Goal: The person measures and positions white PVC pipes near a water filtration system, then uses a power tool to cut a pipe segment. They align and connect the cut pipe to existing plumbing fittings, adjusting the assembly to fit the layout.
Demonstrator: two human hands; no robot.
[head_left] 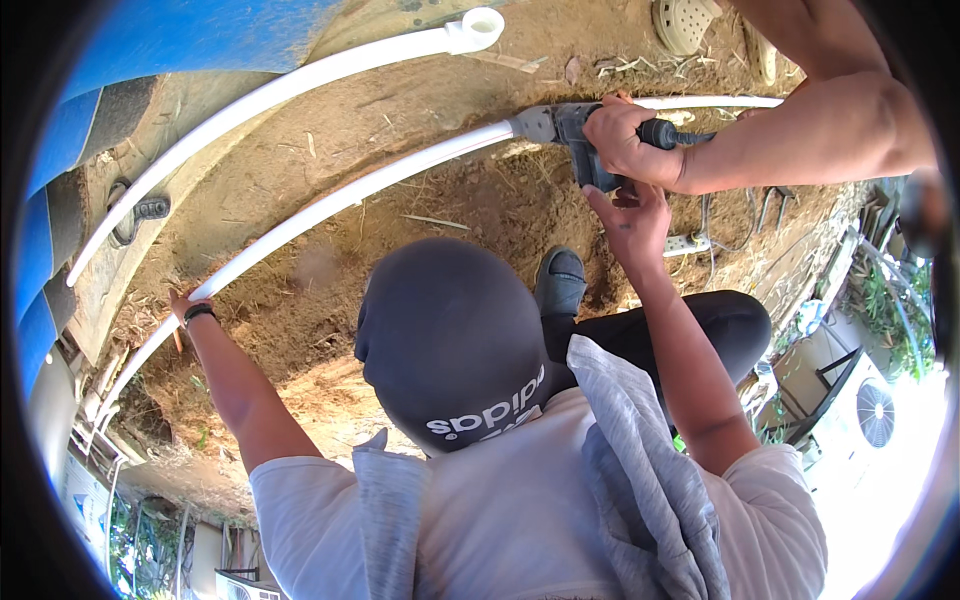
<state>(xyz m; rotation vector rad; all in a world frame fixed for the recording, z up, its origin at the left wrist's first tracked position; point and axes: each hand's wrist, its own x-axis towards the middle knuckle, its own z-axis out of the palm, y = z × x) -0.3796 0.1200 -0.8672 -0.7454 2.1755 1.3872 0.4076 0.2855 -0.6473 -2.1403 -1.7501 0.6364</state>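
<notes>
No hand comes in from the lower edge; neither my left hand nor my right hand can be made out. A crouching person in a dark cap (450, 335) fills the middle. Their left hand (183, 305), with a black wristband, grips a long white pipe (350, 193). Their right hand (635, 220) touches the underside of a black corded power tool (577, 145). The pipe's far end meets the tool's grey metal head (535, 124). From the upper right reaches another bare arm (800, 140), its hand (625, 138) wrapped around the tool's handle.
A second white pipe (290, 88) with a round-mouthed fitting (477, 30) lies along concrete beside a blue surface (200, 40). Near a cord on the dirt is a white power strip (688, 244). A pale clog (685, 22) stands above; an air-conditioner unit (860, 405) is at right.
</notes>
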